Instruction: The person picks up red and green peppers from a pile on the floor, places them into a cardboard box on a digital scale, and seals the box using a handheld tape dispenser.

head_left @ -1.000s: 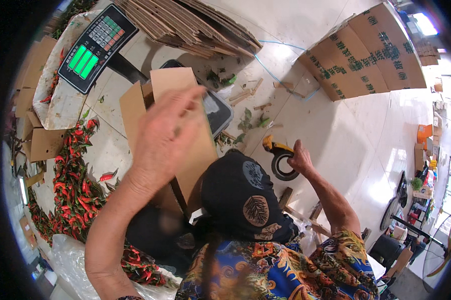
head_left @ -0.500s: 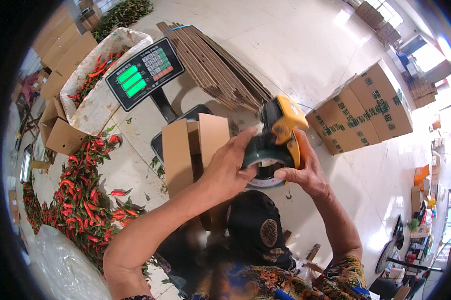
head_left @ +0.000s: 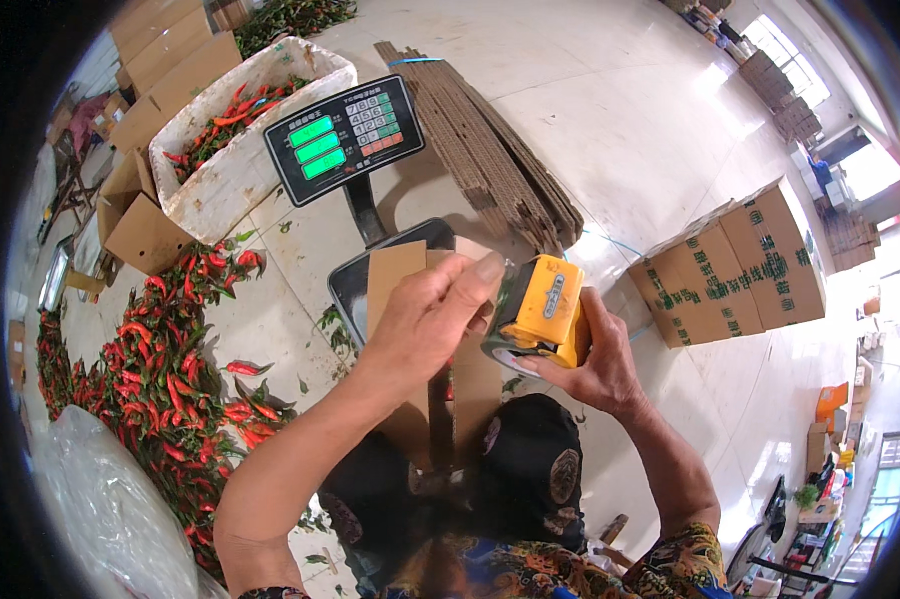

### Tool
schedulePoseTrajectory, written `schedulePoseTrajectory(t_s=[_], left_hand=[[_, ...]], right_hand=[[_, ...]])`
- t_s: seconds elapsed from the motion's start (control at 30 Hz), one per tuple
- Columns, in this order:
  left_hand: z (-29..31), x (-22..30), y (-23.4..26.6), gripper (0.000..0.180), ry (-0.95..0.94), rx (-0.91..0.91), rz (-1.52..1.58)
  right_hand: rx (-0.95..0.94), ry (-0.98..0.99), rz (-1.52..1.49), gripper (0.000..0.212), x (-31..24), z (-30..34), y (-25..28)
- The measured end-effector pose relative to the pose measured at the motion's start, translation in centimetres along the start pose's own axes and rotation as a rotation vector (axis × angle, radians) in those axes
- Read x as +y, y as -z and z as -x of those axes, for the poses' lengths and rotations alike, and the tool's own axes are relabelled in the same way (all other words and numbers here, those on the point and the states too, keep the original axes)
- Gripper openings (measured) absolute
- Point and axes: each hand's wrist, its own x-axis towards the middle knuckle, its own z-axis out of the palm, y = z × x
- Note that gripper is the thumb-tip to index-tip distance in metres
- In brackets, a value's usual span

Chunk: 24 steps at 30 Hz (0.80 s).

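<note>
My right hand [head_left: 609, 364] is wrapped round a yellow and black tape dispenser [head_left: 548, 304], which carries a roll of green tape [head_left: 510, 349]. At the dispenser's left side my left hand [head_left: 430, 309] pinches with thumb and fingers, apparently on the tape's loose end; the fingertips partly hide it. Beneath both hands stands a cardboard box [head_left: 392, 268] with its flaps up, between my knees and the scale. A bit of red shows inside it, but my left hand and forearm cover much of the box.
Past the box is a scale with a lit display [head_left: 345, 138]. A white foam crate [head_left: 220, 205] of chillies and a chilli heap [head_left: 170, 389] lie left, beside a plastic bag [head_left: 110, 509]. Flattened cartons [head_left: 470, 130] lie ahead; a taped carton [head_left: 734, 270] stands right.
The dispenser has turned in my right hand, so its yellow top now faces up and the roll's open ring is mostly hidden. My left hand has moved from the roll's side to its upper edge.
</note>
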Motion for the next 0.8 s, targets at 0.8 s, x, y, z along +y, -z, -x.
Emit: schedulePoseTrajectory(t_s=[0.8], left_hand=[[7.3,-18.0,15.1,0.028,0.000,0.699,0.222]], right_hand=[[-0.443,0.089,0.709,0.062,-5.0,-3.8,-4.4]])
